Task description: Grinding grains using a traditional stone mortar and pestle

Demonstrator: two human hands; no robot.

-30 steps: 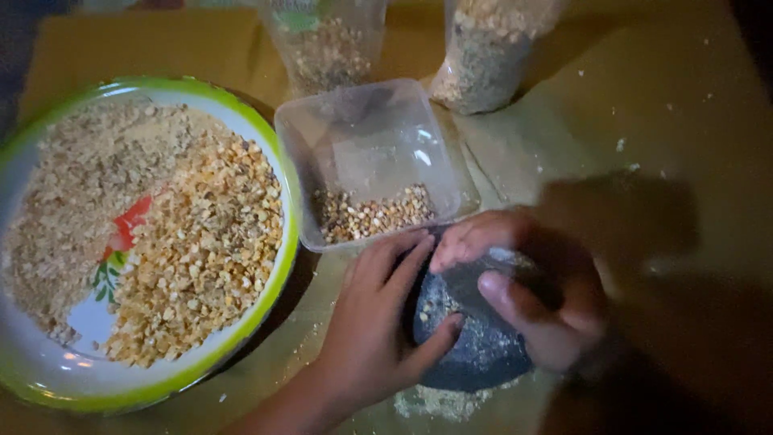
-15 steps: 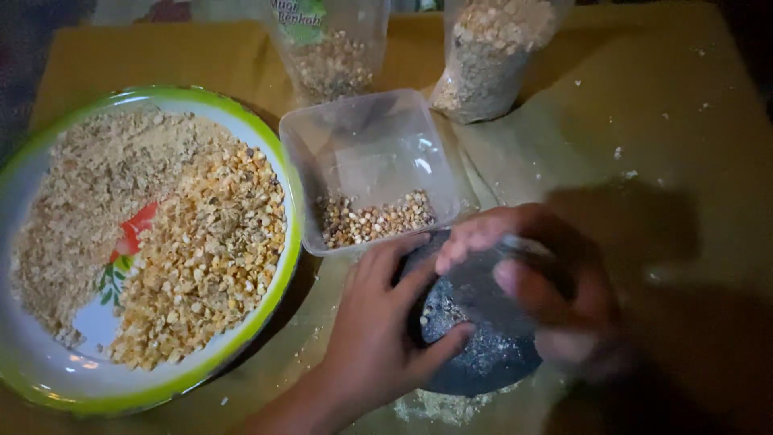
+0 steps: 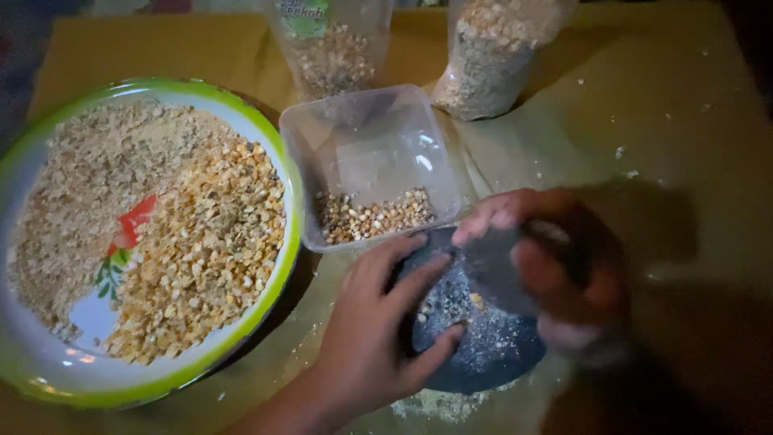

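1. Two hands on one dark stone mortar [image 3: 483, 346], head view, low centre of the brown mat [image 3: 644, 97].
2. Left hand [image 3: 378, 330]: wrapped around the mortar's left rim, fingers [image 3: 419, 278] curled over the edge into the bowl, thumb along the front wall. Closed grip on the mortar.
3. Right hand [image 3: 555, 270]: blurred, closed around a dark grinding stone [image 3: 503, 266] held over the mortar's bowl. Fingertips point left, toward the left hand.
4. Mortar contents: pale crushed grain specks on the inner surface. Some pale meal spilled on the mat just under its front edge.
5. Clear square plastic tub [image 3: 370, 153]: just behind the mortar, near corner touching or nearly touching it, can't tell which. Thin layer of kernels along its front wall.
6. Green-rimmed plate [image 3: 286, 242]: left of the tub, near it. Holds finer pale meal on the left half, coarser yellow cracked kernels on the right half.
7. Two clear plastic bags at the far edge, standing upright: left bag [image 3: 334, 56] behind the tub, right bag [image 3: 491, 64] beside the tub's far right corner. Both filled with grain.
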